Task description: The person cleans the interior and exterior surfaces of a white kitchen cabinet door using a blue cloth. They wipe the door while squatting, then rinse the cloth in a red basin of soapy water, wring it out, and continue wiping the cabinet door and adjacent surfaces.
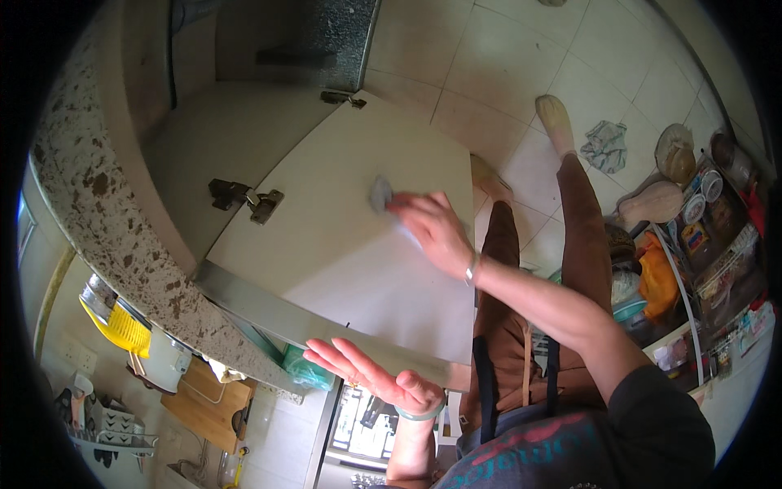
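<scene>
Nearest to me, my left hand (366, 375) hangs with the palm up and the fingers spread loosely apart. It holds nothing and touches nothing, and it sits just off the lower edge of the white flat cabinet door (326, 244), with a green band around the wrist.

Further out, my right hand (432, 228) reaches forward along a bare forearm, a silver bracelet at the wrist. Its fingers are stretched out and pressed down, not curled into a fist, and the fingertips rest on a small grey wad of cloth (380, 193) that lies flat against the door panel. The cloth sits right at the tips of those fingers, on their far left side, roughly mid-panel and well away from my left hand.

The door stands swung open, with two metal hinges (244, 198) on its left edge where it meets the cabinet body. The speckled granite counter (90, 179) curves around the cabinet opening on my left.

Beyond the door I see brown trousers and a foot in a pale sock on the cream tiled floor (521, 49), with a crumpled rag (604, 145) lying on the tiles near the foot.
</scene>
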Motion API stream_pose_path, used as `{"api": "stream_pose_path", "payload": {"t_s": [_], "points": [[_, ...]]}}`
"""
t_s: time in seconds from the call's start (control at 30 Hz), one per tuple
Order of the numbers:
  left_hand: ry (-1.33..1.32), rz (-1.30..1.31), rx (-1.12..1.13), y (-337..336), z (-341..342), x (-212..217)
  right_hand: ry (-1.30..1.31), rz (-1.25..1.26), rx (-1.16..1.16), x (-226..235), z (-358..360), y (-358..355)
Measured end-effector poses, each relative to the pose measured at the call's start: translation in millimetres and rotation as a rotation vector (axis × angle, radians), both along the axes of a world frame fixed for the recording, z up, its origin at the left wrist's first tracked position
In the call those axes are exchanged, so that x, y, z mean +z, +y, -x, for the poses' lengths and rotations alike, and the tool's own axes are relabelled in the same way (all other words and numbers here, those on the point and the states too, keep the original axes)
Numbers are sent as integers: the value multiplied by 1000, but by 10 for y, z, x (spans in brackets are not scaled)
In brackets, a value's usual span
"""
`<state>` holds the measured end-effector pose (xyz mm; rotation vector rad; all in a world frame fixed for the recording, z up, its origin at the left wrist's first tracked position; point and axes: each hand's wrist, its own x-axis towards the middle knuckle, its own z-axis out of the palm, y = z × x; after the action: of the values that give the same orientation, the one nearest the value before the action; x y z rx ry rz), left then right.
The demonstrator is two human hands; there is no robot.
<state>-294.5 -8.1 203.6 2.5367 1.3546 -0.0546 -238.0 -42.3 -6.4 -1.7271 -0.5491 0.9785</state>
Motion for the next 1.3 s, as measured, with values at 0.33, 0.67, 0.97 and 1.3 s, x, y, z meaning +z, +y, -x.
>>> {"api": "stream_pose_path", "payload": {"t_s": [0.33,0.67,0.97,1.3], "points": [[-60,-35,-45,-28,44,17,141,-15,-80,15,150,-503],[-118,-44,25,-55,108,-12,113,-251,106,1306,96,-995],[-127,-66,-5,-36,5,-54,83,22,-75,565,187,-871],[-180,6,30,-29,-8,19,113,181,-171,-322,342,-1025]]}}
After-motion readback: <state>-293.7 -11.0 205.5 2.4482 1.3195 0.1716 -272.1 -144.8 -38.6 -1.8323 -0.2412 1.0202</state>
